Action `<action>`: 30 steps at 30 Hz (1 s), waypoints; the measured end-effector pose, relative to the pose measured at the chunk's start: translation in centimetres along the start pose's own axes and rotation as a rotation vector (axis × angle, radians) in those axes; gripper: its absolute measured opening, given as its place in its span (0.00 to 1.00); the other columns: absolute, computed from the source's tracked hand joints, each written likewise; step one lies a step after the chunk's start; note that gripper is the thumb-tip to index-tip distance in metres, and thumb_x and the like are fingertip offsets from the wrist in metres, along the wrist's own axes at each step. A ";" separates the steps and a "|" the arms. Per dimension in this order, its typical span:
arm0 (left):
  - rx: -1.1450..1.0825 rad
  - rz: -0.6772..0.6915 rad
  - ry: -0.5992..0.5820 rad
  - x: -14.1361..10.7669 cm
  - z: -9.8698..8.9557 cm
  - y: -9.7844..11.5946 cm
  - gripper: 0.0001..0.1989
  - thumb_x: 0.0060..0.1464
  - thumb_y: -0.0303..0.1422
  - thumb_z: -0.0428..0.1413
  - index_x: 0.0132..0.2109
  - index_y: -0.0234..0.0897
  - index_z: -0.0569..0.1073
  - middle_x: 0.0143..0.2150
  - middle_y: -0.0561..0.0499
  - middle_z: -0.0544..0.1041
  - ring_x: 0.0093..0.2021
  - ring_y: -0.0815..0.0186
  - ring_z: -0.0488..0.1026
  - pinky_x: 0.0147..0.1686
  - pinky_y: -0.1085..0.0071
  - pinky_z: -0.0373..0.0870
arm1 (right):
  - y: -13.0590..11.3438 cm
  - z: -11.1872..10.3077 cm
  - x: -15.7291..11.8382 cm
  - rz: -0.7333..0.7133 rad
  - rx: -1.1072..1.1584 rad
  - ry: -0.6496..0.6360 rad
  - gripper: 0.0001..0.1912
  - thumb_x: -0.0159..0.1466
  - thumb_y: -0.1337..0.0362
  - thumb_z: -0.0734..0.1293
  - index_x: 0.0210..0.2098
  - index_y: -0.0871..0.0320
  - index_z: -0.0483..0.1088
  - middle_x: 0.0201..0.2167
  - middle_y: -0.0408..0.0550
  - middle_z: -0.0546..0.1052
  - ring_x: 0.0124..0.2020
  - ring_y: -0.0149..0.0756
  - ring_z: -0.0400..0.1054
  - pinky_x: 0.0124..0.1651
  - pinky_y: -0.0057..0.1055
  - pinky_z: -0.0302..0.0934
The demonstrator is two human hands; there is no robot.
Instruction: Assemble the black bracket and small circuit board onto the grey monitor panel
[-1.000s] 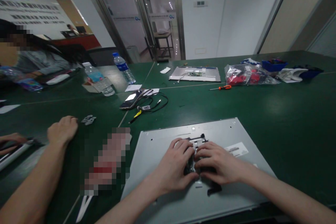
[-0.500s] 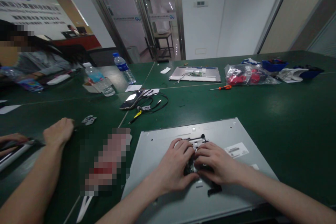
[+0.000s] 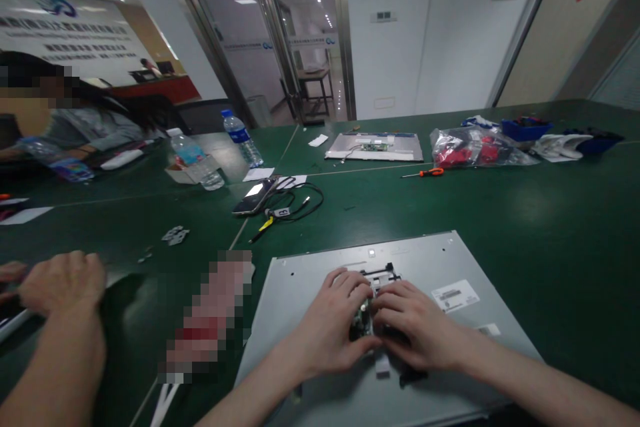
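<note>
A flat silver display panel (image 3: 300, 293) lies back side up on the green table in front of me. At its middle, my left hand (image 3: 340, 323) is closed round the left side of a small circuit board (image 3: 362, 323). Fingers curled, my right hand (image 3: 413, 323) grips the board from the right, its fingertips partly hidden. Black cables or connectors (image 3: 411, 377) show under and beside the right hand. A small white tab (image 3: 382, 365) sticks out below the thumbs.
At left, another person's hand (image 3: 65, 287) works close to a blurred-out item with a white strap (image 3: 166, 403). Beyond the panel lie a phone (image 3: 255, 197), black cables (image 3: 317, 207), an orange screwdriver (image 3: 430, 173), a second panel (image 3: 345, 147), a plastic bag (image 3: 483, 147) and water bottles (image 3: 243, 137).
The co-worker's hand at left has moved further left. My hands stay on the circuit board, with slightly more of it and the white tab showing. The whole view has shifted a little.
</note>
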State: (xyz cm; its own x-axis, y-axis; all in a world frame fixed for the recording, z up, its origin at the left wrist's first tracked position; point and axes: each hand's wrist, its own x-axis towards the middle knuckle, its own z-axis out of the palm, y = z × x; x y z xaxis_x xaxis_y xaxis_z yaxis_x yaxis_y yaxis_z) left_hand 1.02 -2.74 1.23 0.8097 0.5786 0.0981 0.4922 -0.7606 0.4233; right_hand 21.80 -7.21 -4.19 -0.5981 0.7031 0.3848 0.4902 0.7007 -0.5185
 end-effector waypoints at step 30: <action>0.496 -0.294 0.189 -15.5 -0.1 -0.4 0.36 0.61 0.50 0.56 0.71 0.46 0.56 0.64 0.45 0.72 0.56 0.48 0.76 0.52 0.57 0.77 | 1.3 -0.8 -13.1 0.593 -0.410 -0.023 0.39 0.71 0.49 0.61 0.74 0.53 0.43 0.72 0.52 0.56 0.69 0.54 0.57 0.64 0.51 0.64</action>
State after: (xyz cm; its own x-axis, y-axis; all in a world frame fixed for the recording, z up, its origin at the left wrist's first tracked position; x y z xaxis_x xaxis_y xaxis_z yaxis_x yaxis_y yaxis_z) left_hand -11.81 -11.37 -0.35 0.5687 0.7931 0.2181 0.8138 -0.5810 -0.0090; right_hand 30.79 -15.41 -9.28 -0.1679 0.9797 0.1091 0.9325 0.1938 -0.3048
